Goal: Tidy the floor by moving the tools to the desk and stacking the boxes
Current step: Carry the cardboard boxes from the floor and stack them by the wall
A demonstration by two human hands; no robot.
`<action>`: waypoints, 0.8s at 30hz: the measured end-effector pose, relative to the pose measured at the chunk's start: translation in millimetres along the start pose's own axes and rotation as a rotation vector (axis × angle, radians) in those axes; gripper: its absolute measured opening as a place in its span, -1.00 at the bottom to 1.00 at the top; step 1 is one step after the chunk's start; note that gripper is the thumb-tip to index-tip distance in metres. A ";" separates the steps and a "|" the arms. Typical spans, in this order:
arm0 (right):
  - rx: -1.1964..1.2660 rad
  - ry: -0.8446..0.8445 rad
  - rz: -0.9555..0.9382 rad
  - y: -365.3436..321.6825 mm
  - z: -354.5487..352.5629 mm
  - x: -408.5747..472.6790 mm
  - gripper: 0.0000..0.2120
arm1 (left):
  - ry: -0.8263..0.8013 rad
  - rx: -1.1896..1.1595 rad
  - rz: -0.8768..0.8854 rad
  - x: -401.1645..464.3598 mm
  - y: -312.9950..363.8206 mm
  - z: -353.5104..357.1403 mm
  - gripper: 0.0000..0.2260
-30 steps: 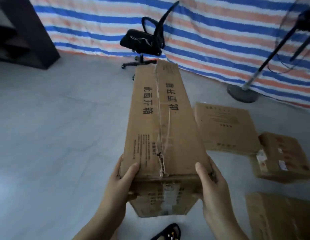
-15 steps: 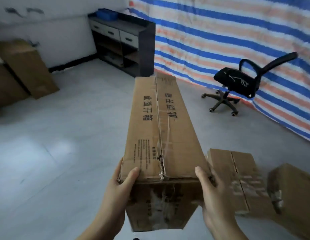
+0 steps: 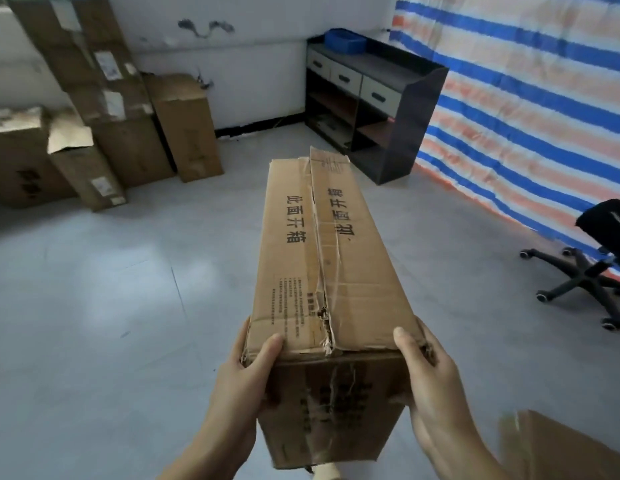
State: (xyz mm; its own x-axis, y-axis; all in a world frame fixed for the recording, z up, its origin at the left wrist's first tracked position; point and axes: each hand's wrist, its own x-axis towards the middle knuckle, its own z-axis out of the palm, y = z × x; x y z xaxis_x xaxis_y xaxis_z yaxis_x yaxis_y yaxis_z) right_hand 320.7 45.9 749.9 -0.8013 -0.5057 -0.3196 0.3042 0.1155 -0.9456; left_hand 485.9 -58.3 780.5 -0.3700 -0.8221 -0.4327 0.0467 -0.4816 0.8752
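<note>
The stack of boxes [image 3: 104,109] against the white wall is the landmark: the dark desk [image 3: 374,95] stands to its right along that wall, a black chair [image 3: 585,265] further right again, and a loose box [image 3: 571,448] lies on the floor nearest the camera. Well short of the stack, held up over bare floor, is the long cardboard box [image 3: 329,271], pointing lengthwise towards the wall. The left hand [image 3: 248,372] and right hand [image 3: 426,368] clamp its near end, thumbs on top, fingers curled round the sides. To stack it well, I would shift the grip nearer the middle, since the far end overhangs, and keep the torn top seam facing up.
</note>
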 end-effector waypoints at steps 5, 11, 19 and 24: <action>-0.032 -0.076 0.016 -29.5 60.4 112.8 -0.67 | 0.083 -0.041 0.011 100.7 42.1 25.3 -0.80; -0.097 -0.191 0.020 -78.9 140.6 232.6 -0.69 | 0.162 -0.061 0.051 212.5 101.7 47.0 -0.80; -0.134 -0.272 -0.006 -113.4 263.1 370.2 -0.64 | 0.221 -0.081 0.084 372.3 166.9 42.3 -0.80; -0.086 -0.253 -0.014 -131.7 359.0 460.4 -0.67 | 0.188 -0.083 0.094 492.9 225.5 28.2 -0.78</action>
State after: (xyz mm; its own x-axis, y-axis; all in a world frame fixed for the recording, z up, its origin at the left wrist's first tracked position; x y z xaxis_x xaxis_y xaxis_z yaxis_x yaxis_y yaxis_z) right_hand 96.7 -509.1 749.2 -0.6476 -0.7043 -0.2910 0.2403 0.1736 -0.9550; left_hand 287.8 -563.5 770.6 -0.1813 -0.9029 -0.3897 0.1520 -0.4172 0.8960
